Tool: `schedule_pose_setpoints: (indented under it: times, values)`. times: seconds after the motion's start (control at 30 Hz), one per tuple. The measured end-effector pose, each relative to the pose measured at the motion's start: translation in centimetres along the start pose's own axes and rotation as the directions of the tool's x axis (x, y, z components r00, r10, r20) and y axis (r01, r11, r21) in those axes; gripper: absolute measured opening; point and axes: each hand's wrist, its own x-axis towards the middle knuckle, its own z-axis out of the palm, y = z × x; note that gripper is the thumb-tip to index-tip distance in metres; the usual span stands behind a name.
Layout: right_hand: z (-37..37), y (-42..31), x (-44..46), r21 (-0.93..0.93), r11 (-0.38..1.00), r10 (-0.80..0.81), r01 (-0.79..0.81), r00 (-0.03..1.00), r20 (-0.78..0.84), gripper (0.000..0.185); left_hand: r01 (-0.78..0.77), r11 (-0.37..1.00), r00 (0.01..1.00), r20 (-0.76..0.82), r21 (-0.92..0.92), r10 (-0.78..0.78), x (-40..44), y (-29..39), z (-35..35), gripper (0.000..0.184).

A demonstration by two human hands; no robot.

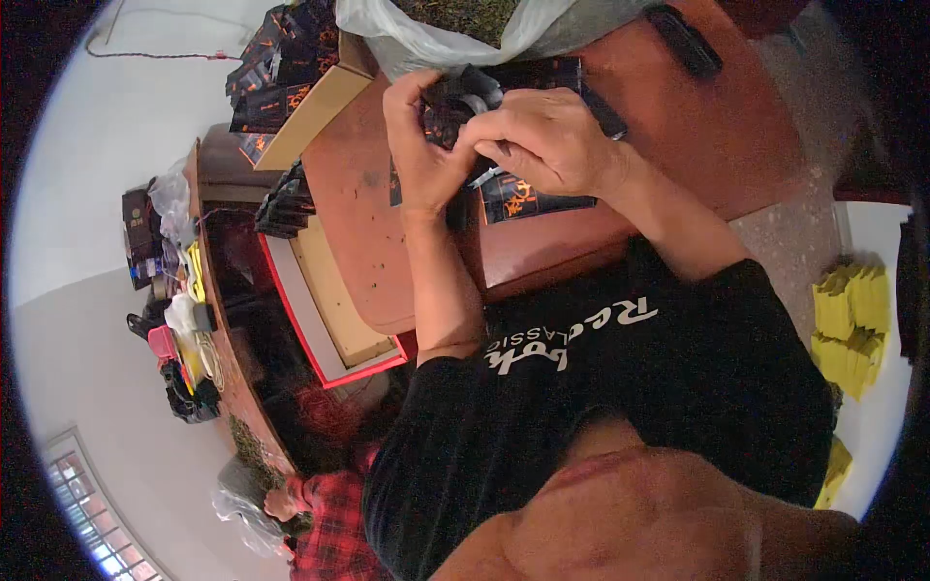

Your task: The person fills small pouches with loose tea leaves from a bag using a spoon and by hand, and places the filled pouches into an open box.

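My left hand (pixel 426 155) is wrapped round the side of a small black pouch (pixel 448 102) with its thumb raised. My right hand (pixel 547 140) is closed at the pouch's near right edge, its fingertips meeting those of the left hand and partly hiding the pouch. Black packets with orange print (pixel 528 198) lie on the reddish-brown table (pixel 697 126) under and beside my hands. Just beyond them sits an open clear plastic bag (pixel 397 39) of dark green loose leaves (pixel 465 15).
A cardboard box (pixel 300 116) of black packets stands at upper left, above a red-edged tray (pixel 334 300). A black object (pixel 684 41) lies at the table's far right. A co-worker's plaid sleeve (pixel 334 513) shows at lower left. Yellow bundles (pixel 851 324) are at right.
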Motion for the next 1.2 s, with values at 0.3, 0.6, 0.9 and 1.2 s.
schedule_pose_setpoints:
  times: [0.3,0.6,0.9,1.2]
  values:
    - [0.1,-0.1,-0.1,-0.061,0.998,-0.024,0.026,0.999,0.04,0.023,-0.037,0.986,0.999,0.01,0.16,0.036,0.4,1.3,-0.4,0.07]
    - [-0.5,-0.1,-0.1,-0.073,0.996,0.048,-0.053,0.997,-0.068,0.015,0.126,0.988,0.988,-0.081,-0.092,-0.134,0.0,0.9,0.0,0.061]
    - [-1.2,0.6,0.3,0.272,0.855,0.48,-0.442,0.873,-0.088,0.026,0.039,0.996,0.997,-0.068,0.084,-0.033,0.6,1.8,-0.1,0.05]
    - [-1.6,1.2,0.2,0.423,0.753,0.569,-0.504,0.821,-0.036,0.029,0.079,0.993,0.997,-0.024,0.09,-0.077,0.7,2.8,0.4,0.053]
